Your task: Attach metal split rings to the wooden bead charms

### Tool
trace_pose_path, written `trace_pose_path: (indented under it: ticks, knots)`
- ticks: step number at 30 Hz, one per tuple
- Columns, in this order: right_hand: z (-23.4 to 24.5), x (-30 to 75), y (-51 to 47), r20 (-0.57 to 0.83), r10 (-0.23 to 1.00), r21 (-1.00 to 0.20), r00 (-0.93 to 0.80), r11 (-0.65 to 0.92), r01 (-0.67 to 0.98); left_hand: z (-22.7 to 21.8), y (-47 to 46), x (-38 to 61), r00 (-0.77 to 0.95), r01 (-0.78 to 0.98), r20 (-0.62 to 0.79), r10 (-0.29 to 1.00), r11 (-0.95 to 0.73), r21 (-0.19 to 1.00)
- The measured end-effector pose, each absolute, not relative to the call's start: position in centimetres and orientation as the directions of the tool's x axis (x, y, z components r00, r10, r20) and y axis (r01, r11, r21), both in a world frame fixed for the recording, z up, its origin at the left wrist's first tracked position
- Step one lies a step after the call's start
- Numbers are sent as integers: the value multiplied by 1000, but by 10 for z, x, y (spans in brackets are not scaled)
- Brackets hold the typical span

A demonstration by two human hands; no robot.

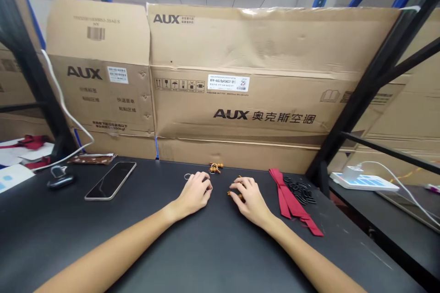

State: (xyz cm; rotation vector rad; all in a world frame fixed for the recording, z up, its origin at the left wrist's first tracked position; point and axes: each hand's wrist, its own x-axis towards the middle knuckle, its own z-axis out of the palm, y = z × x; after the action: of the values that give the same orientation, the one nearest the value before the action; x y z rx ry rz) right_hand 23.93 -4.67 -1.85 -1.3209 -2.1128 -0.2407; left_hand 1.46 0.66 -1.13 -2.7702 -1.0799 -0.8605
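Note:
My left hand rests on the dark table with its fingers curled down and drawn together. Whatever may be in its fingertips is hidden. Just behind it lies a thin metal ring. To the right, my right hand has its thumb and fingers bent around a small amber-brown piece, mostly covered by the fingers. A little pile of similar glossy amber-brown pieces, with a ring among them, sits farther back between the two hands.
Red ribbon strips and a heap of black clips lie at right. At left are a phone, a dark glossy object and a brown wrapper. Cardboard walls the back; a power strip stands far right.

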Motion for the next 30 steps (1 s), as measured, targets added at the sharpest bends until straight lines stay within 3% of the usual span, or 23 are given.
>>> trace_pose_path:
  ticks: [5, 13, 20, 23, 27, 30]
  knots:
    - [-16, 236, -49, 535, 729, -110, -426, 561, 821, -10, 26, 18, 602, 697, 486, 634, -713, 68]
    - [-24, 254, -29, 576, 765, 36, -289, 329, 943, -9, 50, 48, 677, 666, 437, 593, -746, -19]
    - [-24, 252, -33, 619, 742, -62, -258, 374, 925, -8, 16, 39, 776, 498, 457, 434, -867, -22]
    - [-19, 242, -41, 595, 744, -138, -305, 469, 872, -9, -6, 33, 745, 452, 488, 454, -882, 131]
    - [-16, 231, -52, 565, 735, -247, -375, 585, 773, -7, -23, 34, 602, 337, 532, 596, -793, 508]
    - [-16, 227, -55, 578, 744, -348, -336, 597, 723, -4, -25, 38, 543, 238, 520, 659, -715, 658]
